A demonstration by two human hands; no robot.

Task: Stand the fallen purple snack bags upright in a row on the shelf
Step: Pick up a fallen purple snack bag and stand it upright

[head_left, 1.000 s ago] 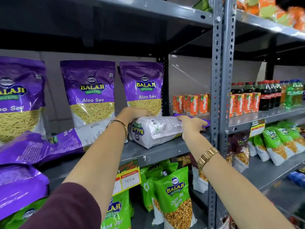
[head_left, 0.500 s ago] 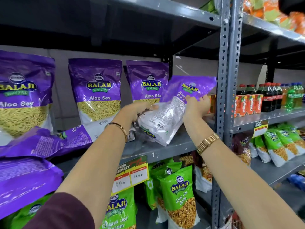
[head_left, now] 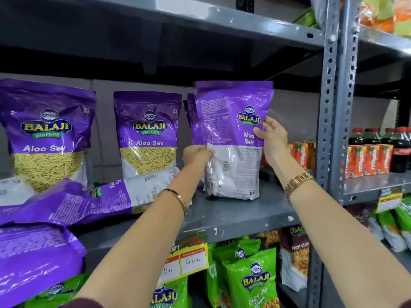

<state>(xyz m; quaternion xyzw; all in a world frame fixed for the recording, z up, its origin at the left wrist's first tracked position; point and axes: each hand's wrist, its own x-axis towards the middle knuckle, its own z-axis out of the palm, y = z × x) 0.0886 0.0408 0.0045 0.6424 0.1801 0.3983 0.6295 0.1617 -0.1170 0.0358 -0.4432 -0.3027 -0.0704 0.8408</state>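
Observation:
Both hands hold one purple Aloo Sev bag (head_left: 233,138) upright, back side toward me, its base resting on the grey shelf (head_left: 240,215). My left hand (head_left: 196,155) grips its left edge and my right hand (head_left: 270,137) grips its right edge. It hides most of another upright purple bag (head_left: 189,107) behind it. Two more purple bags stand upright to the left, one in the middle (head_left: 148,134) and one at the far left (head_left: 47,134). A fallen purple bag (head_left: 89,200) lies flat in front of them. Another fallen one (head_left: 33,261) overhangs the shelf edge at lower left.
A grey perforated upright post (head_left: 333,103) bounds the shelf on the right. Beyond it stand orange juice cartons (head_left: 364,160) and dark bottles (head_left: 398,143). Green snack bags (head_left: 253,278) fill the shelf below, behind a yellow price tag (head_left: 184,261). The shelf above hangs low.
The bag was lifted from lying flat on the shelf, tilted up, and now stands upright on its base between both hands. The camera has moved closer and to the left.

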